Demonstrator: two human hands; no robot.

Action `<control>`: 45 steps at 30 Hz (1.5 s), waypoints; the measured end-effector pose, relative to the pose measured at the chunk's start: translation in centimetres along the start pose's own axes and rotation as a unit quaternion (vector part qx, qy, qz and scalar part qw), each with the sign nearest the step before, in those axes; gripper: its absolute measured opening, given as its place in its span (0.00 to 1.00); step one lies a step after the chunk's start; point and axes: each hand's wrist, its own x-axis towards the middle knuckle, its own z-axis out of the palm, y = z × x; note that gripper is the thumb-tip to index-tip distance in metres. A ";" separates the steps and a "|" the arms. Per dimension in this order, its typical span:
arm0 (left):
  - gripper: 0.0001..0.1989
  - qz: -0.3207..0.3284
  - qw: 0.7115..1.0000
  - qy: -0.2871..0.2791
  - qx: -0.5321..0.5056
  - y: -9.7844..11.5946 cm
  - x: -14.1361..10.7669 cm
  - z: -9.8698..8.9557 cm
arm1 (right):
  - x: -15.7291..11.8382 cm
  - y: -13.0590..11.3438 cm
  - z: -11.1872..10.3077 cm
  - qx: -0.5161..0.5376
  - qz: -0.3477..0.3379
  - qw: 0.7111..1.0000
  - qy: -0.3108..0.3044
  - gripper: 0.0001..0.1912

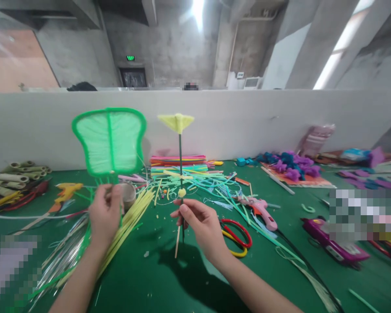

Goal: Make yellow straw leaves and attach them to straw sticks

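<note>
craft workshop, probably | glue guns [261,211] | green worktable [133,278] | bare concrete walls [185,52]

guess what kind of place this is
Probably a craft workshop: glue guns such as the pink one, bundled coloured strips and a green-framed fan shape in the left hand suggest handmade work.

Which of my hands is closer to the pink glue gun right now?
Your right. The right hand is a short way left of the pink glue gun; the left hand is farther left, past the right one. Neither touches it.
</note>
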 end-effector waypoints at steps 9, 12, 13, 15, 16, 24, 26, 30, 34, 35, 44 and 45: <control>0.15 -0.286 0.817 -0.192 -0.462 4.7 -6.6 6.2 | 0.4 -0.1 1.3 -0.050 0.019 0.998 -0.030 0.13; 0.13 -0.325 0.771 -0.220 -0.502 4.3 -7.1 6.7 | 1.0 0.5 0.8 -0.072 0.044 0.996 -0.013 0.14; 0.12 -0.335 0.758 -0.231 -0.510 4.2 -7.1 6.7 | 1.1 0.6 0.5 -0.081 0.048 0.996 -0.008 0.14; 0.13 -0.362 0.728 -0.246 -0.527 4.0 -7.3 6.8 | 1.3 0.8 0.1 -0.095 0.049 0.994 0.002 0.14; 0.14 -0.376 0.712 -0.252 -0.537 3.9 -7.3 6.8 | 1.3 0.9 -0.1 -0.100 0.046 0.994 0.007 0.15; 0.13 -0.372 0.669 -0.283 -0.578 3.7 -7.7 7.3 | 1.6 1.4 -1.1 -0.182 0.020 0.983 0.009 0.16; 0.13 -0.372 0.672 -0.281 -0.576 3.6 -7.8 7.4 | 1.5 1.4 -1.0 -0.210 0.008 0.977 0.012 0.16; 0.14 -0.378 0.681 -0.275 -0.564 3.4 -7.8 7.5 | 1.2 1.0 -0.4 -0.306 -0.053 0.950 0.046 0.13; 0.16 -0.380 0.685 -0.288 -0.550 3.4 -7.8 7.5 | 0.8 0.8 -0.2 -0.384 -0.109 0.916 0.048 0.13; 0.16 -0.381 0.688 -0.289 -0.546 3.4 -7.8 7.4 | 0.8 0.8 -0.3 -0.395 -0.120 0.910 0.044 0.13; 0.15 -0.358 0.706 -0.300 -0.532 3.0 -8.0 7.6 | 0.5 1.3 -0.3 -0.393 -0.143 0.906 0.060 0.10; 0.15 -0.357 0.708 -0.301 -0.530 2.9 -8.0 7.6 | 0.5 1.4 -0.3 -0.387 -0.137 0.910 0.063 0.09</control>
